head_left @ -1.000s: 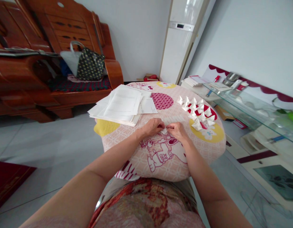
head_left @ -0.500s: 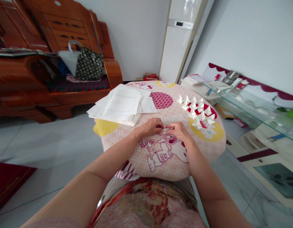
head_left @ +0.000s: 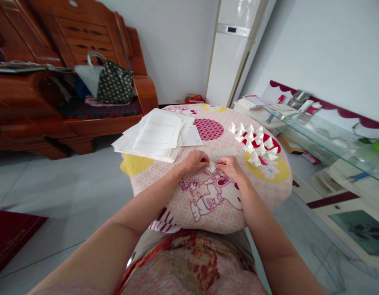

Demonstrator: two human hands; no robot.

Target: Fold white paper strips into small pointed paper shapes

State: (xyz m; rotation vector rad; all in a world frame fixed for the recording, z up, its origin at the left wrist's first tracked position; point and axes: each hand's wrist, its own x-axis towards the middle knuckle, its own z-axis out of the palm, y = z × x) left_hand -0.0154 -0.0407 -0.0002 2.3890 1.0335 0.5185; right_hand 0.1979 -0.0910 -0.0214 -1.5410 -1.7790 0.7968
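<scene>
While both forearms [head_left: 155,191] angle inward, left hand [head_left: 194,161] and right hand [head_left: 230,166] apparently pinch small paper [head_left: 211,166].

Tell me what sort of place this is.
Probably a home's living room: a carved wooden bench with a bag on its seat, a cartoon-print tablecloth, and a tall white unit with a small display.

The left hand [head_left: 195,161] and right hand [head_left: 229,166] hide the side edges of a small folded paper [head_left: 212,166], its creases indistinct. Print on the paper stack [head_left: 158,133] by the tabletop's [head_left: 174,207] left edge is unreadably small. The view crops the wooden settee [head_left: 94,35], the glass shelf [head_left: 327,141] and both forearms [head_left: 124,217].
</scene>
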